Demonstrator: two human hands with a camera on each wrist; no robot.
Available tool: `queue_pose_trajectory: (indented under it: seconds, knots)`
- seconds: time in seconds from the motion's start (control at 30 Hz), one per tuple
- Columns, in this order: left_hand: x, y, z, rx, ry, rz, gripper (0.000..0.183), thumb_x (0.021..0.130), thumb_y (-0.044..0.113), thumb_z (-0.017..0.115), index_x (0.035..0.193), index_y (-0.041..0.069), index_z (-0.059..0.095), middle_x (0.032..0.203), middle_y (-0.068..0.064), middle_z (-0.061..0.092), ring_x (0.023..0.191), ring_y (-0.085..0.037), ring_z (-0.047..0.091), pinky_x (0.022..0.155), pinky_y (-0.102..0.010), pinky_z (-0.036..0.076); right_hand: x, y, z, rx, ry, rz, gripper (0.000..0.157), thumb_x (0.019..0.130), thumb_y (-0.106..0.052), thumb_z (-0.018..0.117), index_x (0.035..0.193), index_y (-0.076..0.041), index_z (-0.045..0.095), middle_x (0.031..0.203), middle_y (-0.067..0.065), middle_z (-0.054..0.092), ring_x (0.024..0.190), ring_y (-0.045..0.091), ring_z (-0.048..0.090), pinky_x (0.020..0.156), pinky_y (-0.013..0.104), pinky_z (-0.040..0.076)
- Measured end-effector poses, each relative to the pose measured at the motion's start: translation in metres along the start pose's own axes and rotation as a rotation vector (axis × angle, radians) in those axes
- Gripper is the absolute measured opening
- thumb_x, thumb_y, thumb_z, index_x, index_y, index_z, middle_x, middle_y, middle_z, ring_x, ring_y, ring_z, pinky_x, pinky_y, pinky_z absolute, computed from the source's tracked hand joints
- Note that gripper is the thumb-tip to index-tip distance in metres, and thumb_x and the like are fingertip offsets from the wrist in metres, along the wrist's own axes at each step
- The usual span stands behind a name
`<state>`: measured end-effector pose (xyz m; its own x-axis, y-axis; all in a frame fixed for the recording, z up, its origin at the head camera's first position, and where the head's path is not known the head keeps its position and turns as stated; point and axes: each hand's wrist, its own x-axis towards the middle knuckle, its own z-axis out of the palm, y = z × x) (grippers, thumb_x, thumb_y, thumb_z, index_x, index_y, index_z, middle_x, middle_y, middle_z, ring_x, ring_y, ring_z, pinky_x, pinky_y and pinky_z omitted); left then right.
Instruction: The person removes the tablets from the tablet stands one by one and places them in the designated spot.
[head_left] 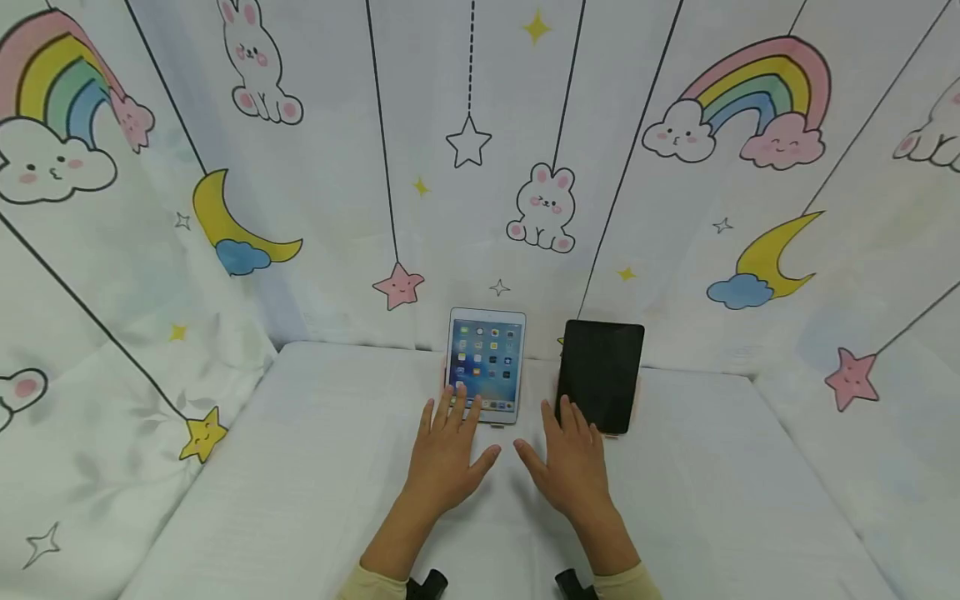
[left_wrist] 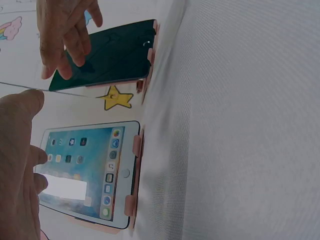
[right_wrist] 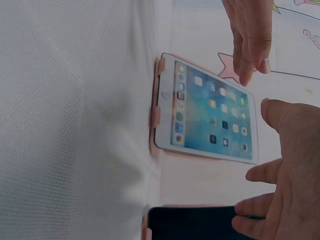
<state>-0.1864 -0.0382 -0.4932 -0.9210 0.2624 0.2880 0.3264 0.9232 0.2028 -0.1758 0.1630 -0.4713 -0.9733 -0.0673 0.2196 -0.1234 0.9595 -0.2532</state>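
Observation:
A white tablet (head_left: 486, 354) with a blue home screen of app icons leans upright on a pink stand (left_wrist: 130, 205). To its right stands a black tablet (head_left: 606, 367) with a dark screen, propped the same way. My left hand (head_left: 444, 462) is held before the white tablet's lower left part, fingers extended and thumb spread. The right hand (head_left: 573, 468) reaches toward the lower left of the black tablet, its fingers fairly straight and thumb out. Neither hand grips anything. Whether the fingertips touch the screens cannot be told.
Both tablets stand at the back of a white cloth-covered table (head_left: 300, 500). Behind them hangs a white curtain (head_left: 337, 183) printed with rabbits, rainbows, moons and stars. Dark wrist-camera mounts (head_left: 427, 585) show at the sleeves.

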Motion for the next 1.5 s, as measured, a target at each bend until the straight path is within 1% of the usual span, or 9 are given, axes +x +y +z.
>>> queue_pose_trajectory:
  seconds: [0.27, 0.43, 0.6, 0.7, 0.83, 1.07, 1.23, 1.4, 1.5]
  knots:
    - [0.000, -0.002, -0.001, -0.033, 0.011, 0.004, 0.079, 0.094, 0.066, 0.039, 0.156, 0.019, 0.024, 0.164, -0.008, 0.017, 0.154, -0.024, 0.007, 0.124, -0.054, 0.008, 0.000, -0.003, 0.001, 0.019, 0.017, -0.013, 0.080, 0.090, -0.065, 0.051, 0.149, -0.012, 0.041, 0.158, 0.020, 0.030, 0.144, 0.041, 0.031, 0.110, 0.068, 0.028]
    - [0.001, -0.003, -0.002, -0.070, 0.046, 0.004, 0.077, 0.095, 0.063, 0.041, 0.155, 0.017, 0.027, 0.163, -0.008, 0.022, 0.153, -0.024, 0.014, 0.123, -0.056, 0.012, 0.001, -0.001, 0.004, 0.041, 0.023, -0.026, 0.080, 0.091, -0.066, 0.049, 0.150, -0.012, 0.040, 0.158, 0.019, 0.032, 0.143, 0.040, 0.033, 0.111, 0.066, 0.030]
    - [0.004, -0.004, -0.003, -0.206, 0.075, -0.016, 0.077, 0.094, 0.055, 0.052, 0.155, 0.014, 0.027, 0.159, -0.007, 0.034, 0.151, -0.026, 0.021, 0.122, -0.055, 0.017, 0.001, 0.001, 0.007, 0.108, 0.037, -0.015, 0.079, 0.091, -0.062, 0.053, 0.149, -0.011, 0.040, 0.155, 0.017, 0.037, 0.140, 0.037, 0.038, 0.111, 0.061, 0.034]
    - [0.006, -0.008, -0.004, -0.324, 0.106, -0.041, 0.080, 0.092, 0.047, 0.059, 0.156, 0.017, 0.023, 0.157, -0.009, 0.036, 0.149, -0.028, 0.027, 0.119, -0.052, 0.026, 0.002, 0.001, 0.008, 0.176, 0.066, -0.002, 0.075, 0.091, -0.055, 0.058, 0.148, -0.010, 0.041, 0.152, 0.015, 0.042, 0.138, 0.036, 0.042, 0.109, 0.060, 0.037]
    - [0.013, -0.015, -0.007, -0.474, 0.157, -0.039, 0.081, 0.092, 0.034, 0.065, 0.157, 0.019, 0.019, 0.156, -0.009, 0.036, 0.144, -0.028, 0.034, 0.114, -0.051, 0.036, 0.009, 0.000, 0.009, 0.253, 0.135, -0.007, 0.067, 0.091, -0.044, 0.063, 0.145, -0.008, 0.045, 0.145, 0.014, 0.050, 0.133, 0.034, 0.047, 0.108, 0.057, 0.041]
    - [0.030, -0.016, -0.012, -0.695, 0.157, -0.109, 0.078, 0.092, 0.029, 0.065, 0.156, 0.022, 0.022, 0.158, -0.004, 0.033, 0.145, -0.027, 0.032, 0.114, -0.054, 0.036, 0.027, 0.002, 0.007, 0.348, 0.183, -0.003, 0.063, 0.092, -0.037, 0.064, 0.144, -0.007, 0.045, 0.140, 0.014, 0.053, 0.130, 0.033, 0.049, 0.107, 0.055, 0.042]
    - [0.042, -0.011, -0.007, -0.761, 0.137, -0.122, 0.076, 0.093, 0.033, 0.063, 0.156, 0.020, 0.022, 0.159, -0.003, 0.032, 0.147, -0.026, 0.029, 0.114, -0.055, 0.034, 0.039, 0.006, 0.009, 0.419, 0.221, 0.035, 0.061, 0.092, -0.034, 0.065, 0.143, -0.007, 0.046, 0.137, 0.013, 0.056, 0.128, 0.031, 0.050, 0.108, 0.053, 0.042]
    - [0.051, -0.011, 0.001, -0.790, 0.186, -0.174, 0.076, 0.093, 0.033, 0.065, 0.155, 0.018, 0.024, 0.154, -0.004, 0.038, 0.144, -0.024, 0.035, 0.114, -0.053, 0.035, 0.048, 0.007, 0.019, 0.519, 0.193, 0.082, 0.058, 0.093, -0.035, 0.063, 0.143, -0.010, 0.046, 0.131, 0.011, 0.059, 0.123, 0.028, 0.054, 0.105, 0.051, 0.045]
    - [0.053, -0.011, 0.008, -0.836, 0.206, -0.178, 0.076, 0.092, 0.030, 0.065, 0.155, 0.018, 0.025, 0.150, -0.008, 0.042, 0.139, -0.024, 0.040, 0.114, -0.052, 0.036, 0.051, 0.005, 0.026, 0.581, 0.179, 0.120, 0.057, 0.092, -0.036, 0.063, 0.142, -0.012, 0.047, 0.128, 0.010, 0.060, 0.119, 0.028, 0.056, 0.101, 0.051, 0.048]
